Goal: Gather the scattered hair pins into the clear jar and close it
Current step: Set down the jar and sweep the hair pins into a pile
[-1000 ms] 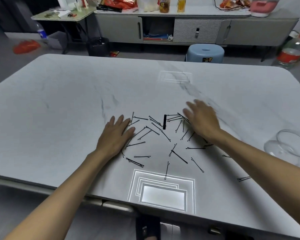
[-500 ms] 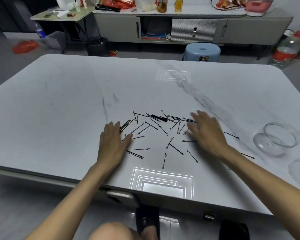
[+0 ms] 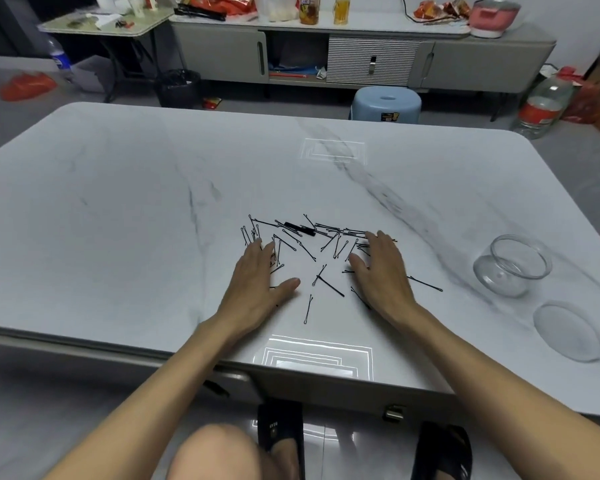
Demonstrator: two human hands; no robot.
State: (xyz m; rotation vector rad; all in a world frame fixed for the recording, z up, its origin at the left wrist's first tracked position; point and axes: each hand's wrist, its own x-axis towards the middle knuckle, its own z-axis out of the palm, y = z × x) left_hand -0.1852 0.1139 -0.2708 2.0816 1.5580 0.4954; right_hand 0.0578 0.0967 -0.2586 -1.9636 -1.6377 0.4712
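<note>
Several black hair pins [image 3: 312, 244] lie scattered in a loose cluster on the white marble table [image 3: 118, 220]. My left hand [image 3: 257, 282] lies flat on the table at the cluster's left side, fingers straight and resting on a few pins. My right hand [image 3: 381, 268] lies flat at the right side, fingers over more pins. One pin [image 3: 426, 283] lies apart, right of my right hand. The clear jar [image 3: 513, 265] stands open and empty at the table's right. Its clear lid [image 3: 567, 330] lies flat in front of it.
A blue stool [image 3: 385, 103] stands beyond the table's far edge. A large bottle [image 3: 544, 105] stands on the floor at the far right. A grey sideboard [image 3: 361, 53] runs along the back wall. My knee and sandalled feet show below the table's near edge.
Both hands have slid inward across the table, pushing the pins into a tighter cluster. The view has shifted, bringing the jar and its lid fully into sight.
</note>
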